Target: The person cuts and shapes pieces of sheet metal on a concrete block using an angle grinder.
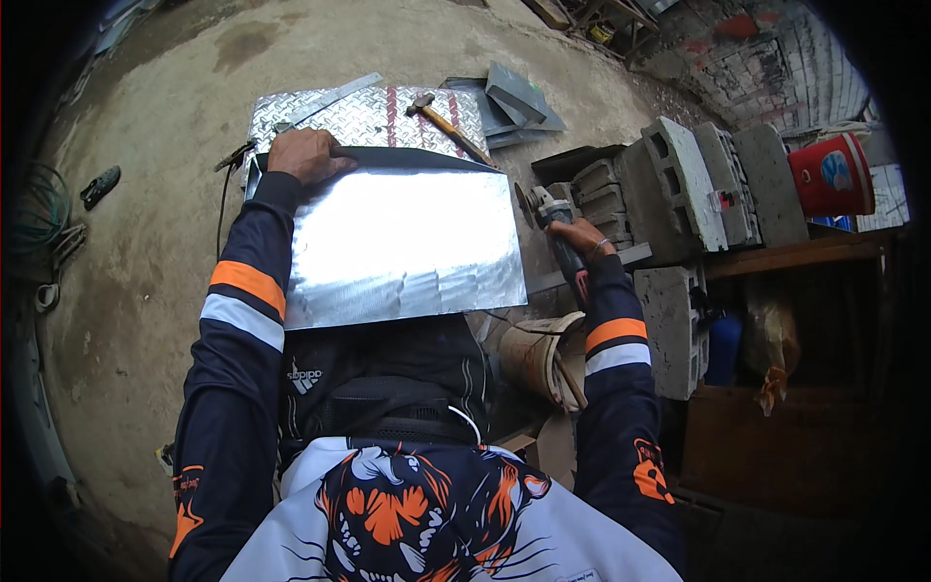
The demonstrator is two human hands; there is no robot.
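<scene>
A shiny metal sheet (407, 242) with a dark folded-up far edge lies across my thighs. My left hand (305, 157) is closed over that edge at its far left corner. To the right of the sheet, my right hand (585, 238) grips an angle grinder (555, 210) around its body. The grinder's disc is close to the sheet's right edge but looks apart from it; whether it spins I cannot tell. Beyond the sheet, a treadplate panel (354, 121) carries a wooden-handled hammer (449, 128) and a flat metal strip (335, 100).
Grey metal offcuts (519, 94) lie beyond the panel. At the right stand concrete blocks (679, 184) and a red bucket (832, 175). A worn beige bucket (531, 357) is below my right hand. A dark shoe (101, 187) and coiled hose (41, 209) lie at left.
</scene>
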